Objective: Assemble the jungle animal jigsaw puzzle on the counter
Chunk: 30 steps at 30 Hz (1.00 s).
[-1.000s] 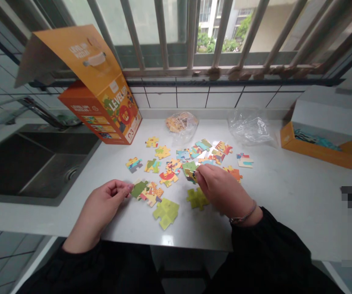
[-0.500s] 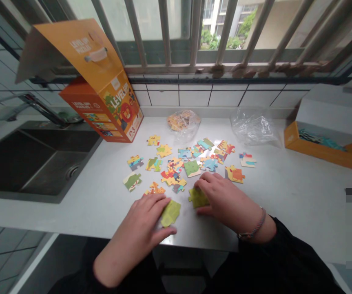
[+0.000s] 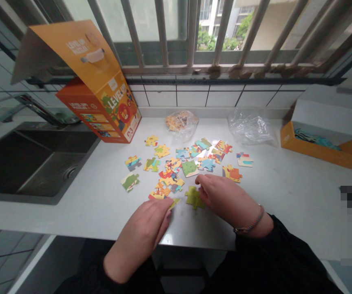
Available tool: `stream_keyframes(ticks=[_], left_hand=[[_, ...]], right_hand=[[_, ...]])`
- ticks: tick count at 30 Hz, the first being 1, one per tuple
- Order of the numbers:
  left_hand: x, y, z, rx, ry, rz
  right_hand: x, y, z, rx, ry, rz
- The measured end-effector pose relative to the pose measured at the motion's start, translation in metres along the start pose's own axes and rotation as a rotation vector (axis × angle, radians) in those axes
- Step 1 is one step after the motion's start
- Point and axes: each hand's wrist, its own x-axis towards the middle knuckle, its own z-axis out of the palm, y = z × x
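Note:
My left hand (image 3: 145,220) is closed on a yellow-green puzzle piece (image 3: 174,203), and only a thin part of it shows past the fingertips. Another yellow-green puzzle piece (image 3: 194,197) lies flat on the counter, its right edge under the curled fingers of my right hand (image 3: 220,198). The two pieces are apart. Just beyond my left fingers is an orange spotted puzzle piece (image 3: 161,190). A green puzzle piece (image 3: 190,168) lies ahead of my right hand, with several colourful pieces scattered around it.
A tall orange puzzle box (image 3: 114,106) stands open at the left, beside the dark sink (image 3: 53,163). Along the back wall are a plastic bag with pieces (image 3: 181,122) and a crumpled clear bag (image 3: 251,127). An open yellow box (image 3: 319,149) sits at the right.
My left hand has turned, hiding most of its piece, and its thumb has closed in. The piece by my right hand now shows more, with the fingers drawn back toward its right edge.

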Motion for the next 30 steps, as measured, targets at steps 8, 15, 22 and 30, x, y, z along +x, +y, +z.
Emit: stream_keyframes(ticks=[8, 15, 22, 30], left_hand=[[0.017, -0.016, 0.004, -0.104, 0.152, -0.524], [0.033, -0.008, 0.004, -0.488, 0.106, -0.824], [0.041, -0.004, 0.004, -0.773, 0.134, -0.905], [0.004, -0.066, -0.04, -0.469, 0.412, -1.064]], right_hand=[[-0.014, -0.02, 0.005, -0.02, 0.01, -0.085], [-0.008, -0.044, 0.018, 0.025, 0.126, -0.103], [0.002, -0.04, 0.019, 0.136, 0.168, -0.237], [0.003, -0.024, 0.019, 0.361, 0.163, -0.004]])
